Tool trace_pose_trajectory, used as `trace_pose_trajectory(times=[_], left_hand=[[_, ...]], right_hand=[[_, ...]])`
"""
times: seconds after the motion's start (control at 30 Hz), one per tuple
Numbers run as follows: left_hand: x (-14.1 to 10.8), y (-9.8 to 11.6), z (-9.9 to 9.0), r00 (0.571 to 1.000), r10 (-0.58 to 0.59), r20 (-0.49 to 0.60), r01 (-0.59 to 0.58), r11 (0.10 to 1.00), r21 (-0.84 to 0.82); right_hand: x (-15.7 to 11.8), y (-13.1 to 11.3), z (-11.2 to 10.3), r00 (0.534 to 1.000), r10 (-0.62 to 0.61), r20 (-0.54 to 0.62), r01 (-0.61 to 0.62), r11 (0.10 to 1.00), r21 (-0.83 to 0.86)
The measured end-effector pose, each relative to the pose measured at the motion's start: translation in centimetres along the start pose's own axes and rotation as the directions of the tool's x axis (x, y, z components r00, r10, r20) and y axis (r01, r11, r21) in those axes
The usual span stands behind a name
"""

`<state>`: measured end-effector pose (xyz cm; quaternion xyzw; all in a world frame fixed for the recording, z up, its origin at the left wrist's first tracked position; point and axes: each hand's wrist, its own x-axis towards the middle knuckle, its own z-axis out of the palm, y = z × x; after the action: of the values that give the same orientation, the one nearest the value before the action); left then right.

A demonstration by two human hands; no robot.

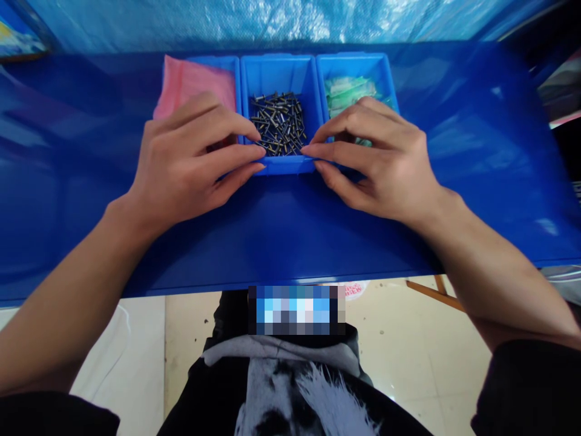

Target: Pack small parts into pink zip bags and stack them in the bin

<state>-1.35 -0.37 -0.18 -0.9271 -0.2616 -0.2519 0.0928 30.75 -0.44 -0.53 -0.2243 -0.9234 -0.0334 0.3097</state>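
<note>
Three blue bins stand side by side on a blue table. Dark metal rivets or screws (281,124) fill the bottom of the middle bin (284,71). My left hand (190,157) is at that bin's front left corner, its fingers apart and nothing visible between them. At the front right corner is my right hand (376,157), fingers also apart, with no object showing in it. Pink bags (195,85) lie in the left bin (230,62), partly behind my left hand. Green and clear packets (349,91) lie in the right bin (381,63), partly covered by my right hand.
The blue table (281,236) extends to both sides, its near edge in front of my body. Behind the bins hangs shiny blue sheeting (272,24). A framed picture (18,36) is at the upper left. A wooden leg or bar (436,293) shows below the table's right part.
</note>
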Motion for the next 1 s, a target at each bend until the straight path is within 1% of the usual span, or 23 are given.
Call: trace_pose_trajectory(times=[0.03, 0.1, 0.17, 0.23, 0.33, 0.37, 0.4, 0.5, 0.53, 0.6, 0.63, 0.7, 0.83, 0.9, 1.0], left_hand=[[0.0, 0.0, 0.0, 1.000, -0.010, 0.012, 0.010, 1.000, -0.012], [-0.1, -0.1, 0.1, 1.000, 0.003, -0.007, -0.003, 1.000, -0.031], [-0.1, -0.2, 0.2, 0.997, 0.038, -0.061, -0.041, 0.998, -0.044], [0.0, -0.3, 0.3, 0.986, 0.088, -0.142, -0.093, 0.995, -0.030], [0.2, -0.2, 0.2, 0.967, 0.126, -0.221, -0.123, 0.992, 0.027], [0.2, -0.1, 0.1, 0.963, 0.130, -0.237, -0.123, 0.991, 0.044], [0.2, 0.0, 0.0, 0.961, 0.127, -0.246, -0.116, 0.992, 0.057], [0.3, 0.1, -0.1, 0.950, 0.133, -0.281, -0.112, 0.990, 0.090], [0.3, 0.2, -0.1, 0.945, 0.141, -0.295, -0.118, 0.988, 0.095], [0.3, 0.2, -0.1, 0.933, 0.168, -0.317, -0.142, 0.985, 0.103], [0.3, 0.2, -0.1, 0.930, 0.179, -0.321, -0.153, 0.983, 0.107], [0.4, 0.3, -0.3, 0.935, 0.175, -0.310, -0.145, 0.982, 0.117], [0.3, 0.8, -0.7, 0.964, 0.084, -0.253, -0.059, 0.993, 0.104], [0.2, 0.9, -0.8, 0.964, 0.069, -0.258, -0.049, 0.995, 0.085], [0.3, 0.9, -0.6, 0.956, 0.090, -0.279, -0.066, 0.993, 0.094]], right_hand=[[0.1, -0.2, -0.1, 1.000, -0.005, -0.015, 0.004, 1.000, -0.014], [0.4, -0.6, -0.3, 0.999, 0.004, -0.049, -0.006, 0.999, -0.045], [0.6, -1.1, -0.5, 0.996, 0.028, -0.089, -0.035, 0.997, -0.073], [0.7, -1.6, -0.7, 0.988, 0.037, -0.150, -0.055, 0.992, -0.114], [0.5, -2.0, -1.1, 0.954, 0.012, -0.299, -0.054, 0.990, -0.133], [0.5, -2.1, -1.2, 0.944, 0.020, -0.329, -0.064, 0.990, -0.125], [0.4, -2.1, -1.3, 0.940, 0.036, -0.339, -0.079, 0.990, -0.113], [0.4, -2.2, -1.3, 0.955, 0.067, -0.290, -0.103, 0.988, -0.112], [0.4, -2.2, -1.3, 0.959, 0.063, -0.275, -0.097, 0.989, -0.113], [0.4, -2.2, -1.1, 0.957, 0.030, -0.287, -0.064, 0.992, -0.109], [0.5, -2.3, -1.0, 0.956, 0.033, -0.290, -0.067, 0.992, -0.107], [0.5, -2.4, -0.9, 0.952, 0.025, -0.305, -0.058, 0.993, -0.099], [0.6, -2.5, -1.0, 0.933, 0.005, -0.359, -0.030, 0.997, -0.066], [0.7, -2.6, -1.3, 0.922, 0.032, -0.385, -0.062, 0.996, -0.064], [0.6, -2.8, -1.6, 0.916, 0.075, -0.394, -0.122, 0.988, -0.094]])
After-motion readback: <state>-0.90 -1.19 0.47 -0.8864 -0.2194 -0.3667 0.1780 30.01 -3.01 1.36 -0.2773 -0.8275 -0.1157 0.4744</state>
